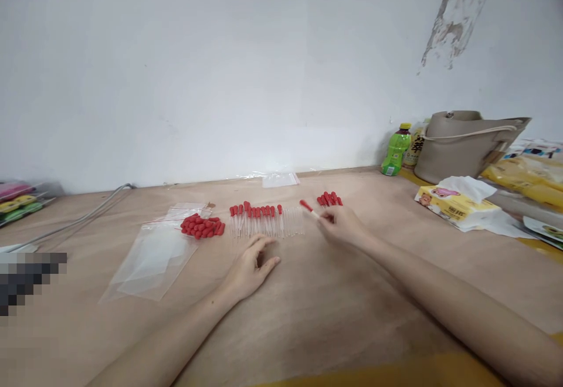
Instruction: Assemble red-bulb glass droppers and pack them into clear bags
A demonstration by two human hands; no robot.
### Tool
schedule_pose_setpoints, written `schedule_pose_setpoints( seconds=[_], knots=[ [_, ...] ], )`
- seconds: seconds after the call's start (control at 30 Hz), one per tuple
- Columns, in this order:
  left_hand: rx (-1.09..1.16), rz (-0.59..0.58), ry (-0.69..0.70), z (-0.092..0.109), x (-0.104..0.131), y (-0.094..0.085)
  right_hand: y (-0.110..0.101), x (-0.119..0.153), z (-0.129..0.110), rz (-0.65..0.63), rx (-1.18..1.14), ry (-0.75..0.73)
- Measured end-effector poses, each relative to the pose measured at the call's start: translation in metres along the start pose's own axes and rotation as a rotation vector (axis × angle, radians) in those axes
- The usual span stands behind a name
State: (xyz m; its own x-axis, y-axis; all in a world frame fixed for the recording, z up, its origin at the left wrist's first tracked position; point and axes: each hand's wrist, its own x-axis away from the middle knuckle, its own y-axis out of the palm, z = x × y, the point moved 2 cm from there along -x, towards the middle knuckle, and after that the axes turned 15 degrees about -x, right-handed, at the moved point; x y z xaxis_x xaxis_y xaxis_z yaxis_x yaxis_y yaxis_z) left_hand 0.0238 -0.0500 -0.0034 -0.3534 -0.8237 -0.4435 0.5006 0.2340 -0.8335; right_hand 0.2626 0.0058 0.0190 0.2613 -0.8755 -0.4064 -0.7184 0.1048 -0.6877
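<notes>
Between the fingertips of my right hand (341, 223) is a glass dropper with a red rubber bulb (307, 206), its bulb tilted up to the left. My left hand (254, 265) rests on the table with thumb and fingers apart, holding nothing. Just beyond it lies a row of red-bulbed droppers (257, 214), side by side. Bare clear glass tubes (294, 221) continue the row to the right. A pile of loose red bulbs (197, 227) sits left of the row. Behind my right hand is a small group of red-bulbed droppers (329, 199), partly hidden by it.
Clear plastic bags (145, 264) lie under and beside the bulb pile. Another small bag (280, 180) is by the wall. To the right stand a green bottle (396, 149), a grey-beige bag (457, 149) and a tissue pack (455, 205). A grey cable (83, 218) runs along the left.
</notes>
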Motion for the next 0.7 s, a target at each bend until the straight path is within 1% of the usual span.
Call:
schedule_pose_setpoints(
  seconds=[0.07,0.13,0.2,0.27,0.43,0.57,0.7],
  knots=[
    [-0.006,-0.025,0.056,0.003,0.000,0.001,-0.008,-0.014,0.013,0.042,0.058,0.121],
    [-0.006,-0.034,0.063,0.005,0.000,0.001,-0.010,-0.026,0.021,0.045,0.140,0.236],
    [-0.016,-0.025,0.044,0.006,0.000,0.001,-0.006,-0.033,0.026,0.043,0.230,0.336],
    [-0.033,-0.014,0.040,0.007,0.000,0.000,0.001,-0.038,0.027,0.052,0.290,0.397],
    [-0.068,-0.041,0.066,0.009,0.001,-0.001,0.014,-0.041,0.029,0.054,0.324,0.434],
    [-0.080,-0.060,0.064,0.009,0.001,-0.001,0.014,-0.039,0.031,0.052,0.336,0.445],
    [-0.079,-0.047,0.073,0.009,0.000,0.000,0.014,-0.039,0.024,0.050,0.339,0.420]
  ],
)
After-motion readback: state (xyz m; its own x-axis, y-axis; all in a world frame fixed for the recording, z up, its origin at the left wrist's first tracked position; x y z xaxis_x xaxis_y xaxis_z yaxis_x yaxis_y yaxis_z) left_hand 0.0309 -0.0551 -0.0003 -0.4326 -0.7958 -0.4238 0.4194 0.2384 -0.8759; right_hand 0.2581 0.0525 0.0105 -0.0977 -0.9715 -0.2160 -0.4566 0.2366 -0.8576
